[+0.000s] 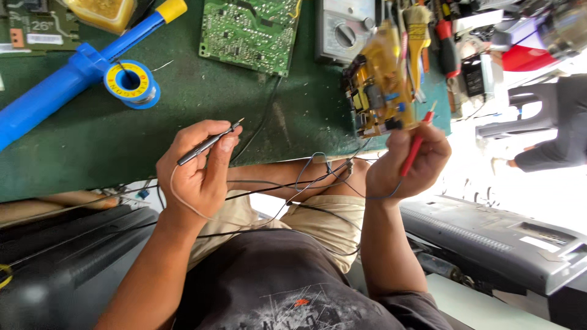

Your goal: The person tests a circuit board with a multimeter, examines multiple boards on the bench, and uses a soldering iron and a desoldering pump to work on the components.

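Wires (293,189) loop across the person's lap at the near edge of the scene, thin black and grey leads running between the two hands. The left hand (199,165) is curled shut around a black probe (208,144), pinched between thumb and fingers. The probe's long axis slants from near-left to far-right, and its fine metal tip points up and to the right, over the near edge of the green mat (92,140). The right hand (409,162) is closed as well. It grips a red probe (417,143) whose long axis runs almost straight away from the person, leaning slightly right, with its tip pointing toward the far side. The same hand's fingers steady a yellow circuit board (379,85), which stands on edge, tilted, just beyond the hand; its long side runs near to far, and the red probe's tip lies at the board's near right corner. Whether the tip touches the board cannot be told.

Farther off on the mat, to the left, sits a blue spool of solder wire (131,82), touching a long blue tube with a yellow end (67,76) that slants toward the far right. A green circuit board (251,30) lies flat at the far middle, with a grey meter (345,27) just to its right. Screwdrivers (446,36) crowd the far right.
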